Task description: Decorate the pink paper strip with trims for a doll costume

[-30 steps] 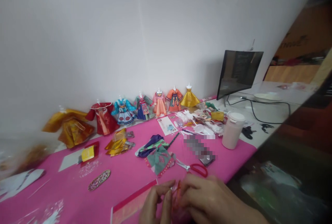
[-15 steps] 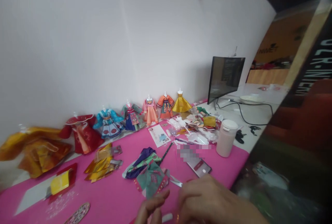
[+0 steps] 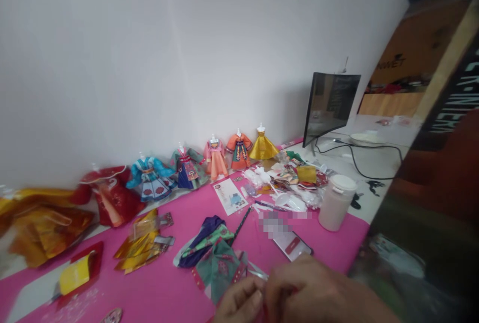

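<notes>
Dresses [image 3: 188,169] along wall [image 3: 232,53], phone [image 3: 293,246] left of jar [image 3: 337,203], scissors [image 3: 257,270] apparently behind left hand [image 3: 239,302]

A small pinkish-red thing [image 3: 265,312] shows between the left hand [image 3: 239,302] and the right hand [image 3: 318,290], mostly hidden by fingers, its shape too blurred to tell. Just beyond lie scissors [image 3: 258,271], silvery blades partly visible, and a rumpled teal cloth [image 3: 218,265] with pink motifs and a dotted pink edge.
</notes>
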The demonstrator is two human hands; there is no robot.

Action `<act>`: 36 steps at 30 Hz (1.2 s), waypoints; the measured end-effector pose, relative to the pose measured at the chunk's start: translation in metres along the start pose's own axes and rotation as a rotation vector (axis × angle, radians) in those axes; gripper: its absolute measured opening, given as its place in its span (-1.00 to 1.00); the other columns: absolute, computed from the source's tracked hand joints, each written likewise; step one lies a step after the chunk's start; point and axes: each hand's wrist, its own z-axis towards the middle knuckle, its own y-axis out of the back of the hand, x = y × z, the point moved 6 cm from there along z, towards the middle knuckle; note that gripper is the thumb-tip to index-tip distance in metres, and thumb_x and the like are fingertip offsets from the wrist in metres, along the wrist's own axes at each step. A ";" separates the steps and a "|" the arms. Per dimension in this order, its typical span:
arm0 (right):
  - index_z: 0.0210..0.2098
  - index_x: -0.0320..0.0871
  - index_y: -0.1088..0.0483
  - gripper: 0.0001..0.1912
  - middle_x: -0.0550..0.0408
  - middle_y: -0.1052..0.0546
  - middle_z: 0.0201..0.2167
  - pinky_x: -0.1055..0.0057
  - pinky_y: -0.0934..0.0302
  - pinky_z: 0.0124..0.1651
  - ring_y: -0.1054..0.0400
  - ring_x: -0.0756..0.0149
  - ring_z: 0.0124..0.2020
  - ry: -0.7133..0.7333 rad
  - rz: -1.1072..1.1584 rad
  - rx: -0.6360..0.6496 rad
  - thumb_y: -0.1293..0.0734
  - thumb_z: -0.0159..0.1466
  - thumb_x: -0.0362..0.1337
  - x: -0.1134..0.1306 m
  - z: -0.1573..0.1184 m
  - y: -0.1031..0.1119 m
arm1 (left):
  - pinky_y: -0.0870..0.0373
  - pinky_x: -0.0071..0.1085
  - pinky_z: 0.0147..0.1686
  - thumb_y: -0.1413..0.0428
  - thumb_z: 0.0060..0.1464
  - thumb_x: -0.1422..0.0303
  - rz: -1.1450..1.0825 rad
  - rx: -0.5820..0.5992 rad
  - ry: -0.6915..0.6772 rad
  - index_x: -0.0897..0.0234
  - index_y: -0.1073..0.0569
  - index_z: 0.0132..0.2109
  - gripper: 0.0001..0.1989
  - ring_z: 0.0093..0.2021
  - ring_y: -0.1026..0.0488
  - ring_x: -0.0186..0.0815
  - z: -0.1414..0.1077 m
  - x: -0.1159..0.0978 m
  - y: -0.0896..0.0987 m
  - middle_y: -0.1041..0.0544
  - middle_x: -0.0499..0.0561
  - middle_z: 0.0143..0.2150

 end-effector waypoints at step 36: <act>-0.15 0.00 -0.55 -0.80 -0.09 -0.32 0.29 -0.03 -0.25 0.20 -0.18 0.02 0.31 -0.125 -0.497 -0.208 -0.35 0.27 -0.34 -0.082 0.014 -0.012 | -0.46 -0.51 -0.40 -0.37 -0.15 0.00 -0.004 -0.579 -0.103 0.29 -0.62 -0.38 -0.59 -0.43 -0.50 -0.35 -0.004 -0.026 0.027 -0.58 0.01 -0.46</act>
